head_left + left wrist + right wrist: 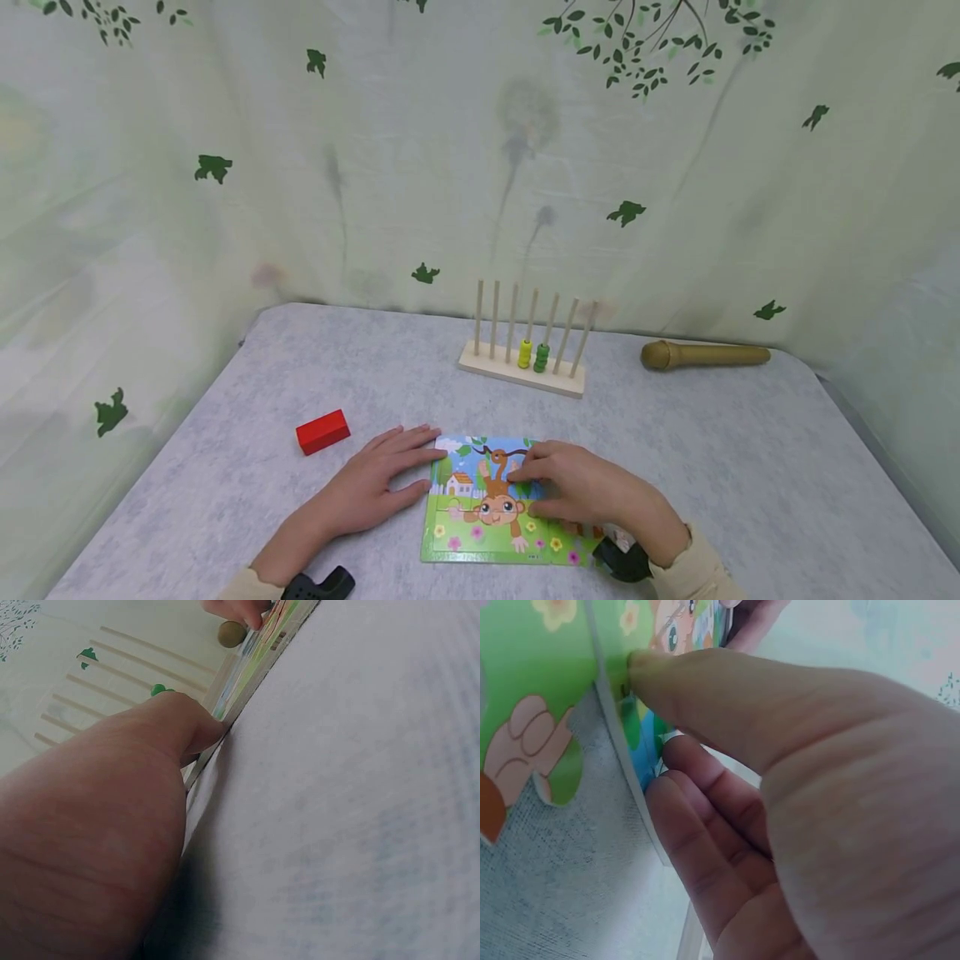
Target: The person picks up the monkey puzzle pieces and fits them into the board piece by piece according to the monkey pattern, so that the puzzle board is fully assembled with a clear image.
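Observation:
A jigsaw puzzle (472, 543) of a hanging monkey lies flat on the table between the hands. My left hand (375, 483) rests at its left edge, fingers straight and thumb against the side; the left wrist view shows that thumb (199, 727) at the rim. Over the puzzle's right part, my right hand (585, 483) has bent fingers and an opposed thumb (649, 671), pinching a blue and green puzzle piece (643, 754) at the picture's surface. A tabbed piece with a pinkish hand (525, 742) lies beside it. Palm and fingers hide much of the puzzle's right side.
A red block (323, 432) lies left of the puzzle. Behind stands a wooden peg rack (517, 372) with yellow beads (524, 354) and green beads (541, 358). A brown microphone-shaped object (705, 355) lies at the back right. A printed curtain (450, 167) hangs behind the table.

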